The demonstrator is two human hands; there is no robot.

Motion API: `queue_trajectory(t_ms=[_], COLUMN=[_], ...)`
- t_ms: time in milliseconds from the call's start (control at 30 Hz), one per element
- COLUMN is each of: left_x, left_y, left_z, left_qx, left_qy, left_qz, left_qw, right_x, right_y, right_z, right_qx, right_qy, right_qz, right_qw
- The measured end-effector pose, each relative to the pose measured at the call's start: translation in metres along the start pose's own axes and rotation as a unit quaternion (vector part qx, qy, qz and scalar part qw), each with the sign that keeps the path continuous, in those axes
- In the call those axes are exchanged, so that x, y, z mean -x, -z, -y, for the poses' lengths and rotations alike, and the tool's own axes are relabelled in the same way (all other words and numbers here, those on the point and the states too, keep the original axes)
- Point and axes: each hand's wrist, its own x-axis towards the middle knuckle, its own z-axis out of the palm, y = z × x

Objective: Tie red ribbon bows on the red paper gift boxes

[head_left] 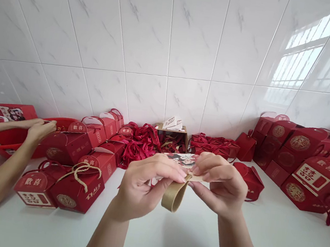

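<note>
My left hand (pixel 146 186) and my right hand (pixel 220 184) are raised over the white counter (pixel 273 245), fingertips meeting. Both pinch a small printed card (pixel 183 158) with red and dark artwork. A tan paper loop (pixel 175 194) hangs from the pinch point below the card. My fingers are closed on both sides of the card; part of it is hidden behind them.
Red gift boxes (pixel 76 184) stand at the left, more red boxes (pixel 304 159) are stacked at the right. A heap of red ribbons (pixel 140 142) and a small cardboard box (pixel 173 130) lie against the tiled wall. Another person's hands (pixel 40 126) reach into a red basin (pixel 0 139) at far left.
</note>
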Motion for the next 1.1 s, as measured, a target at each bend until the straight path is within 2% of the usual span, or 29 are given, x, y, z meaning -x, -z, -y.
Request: queue_trajectory(t_ms=[133,233,333,533,767,933,1100], left_x=[-0.002,-0.002,-0.003,-0.004,-0.002,0.0,0.002], left_y=[0.001,0.004,0.005,0.004,0.003,0.006,0.008], left_z=[0.001,0.001,0.002,0.004,0.005,0.005,0.005], left_qx=[-0.076,-0.105,-0.118,-0.127,-0.103,-0.061,-0.073], left_qy=[-0.071,-0.094,-0.098,-0.096,-0.069,-0.002,0.013], left_qz=[0.018,0.033,0.038,0.025,0.009,0.051,0.072], left_qw=[0.994,0.989,0.987,0.987,0.992,0.997,0.995], right_x=[-0.003,-0.005,-0.006,-0.007,-0.006,-0.004,-0.003], right_y=[0.007,0.009,0.007,0.001,-0.01,-0.012,-0.011], right_z=[0.005,0.012,0.017,0.018,0.019,0.017,0.015], right_qx=[0.041,0.094,0.109,0.103,0.135,0.135,0.131], right_qy=[-0.026,-0.052,-0.067,-0.079,-0.057,-0.052,-0.056], right_qz=[0.058,0.104,0.125,0.114,0.053,0.048,0.056], right_qw=[0.997,0.989,0.984,0.985,0.988,0.988,0.988])
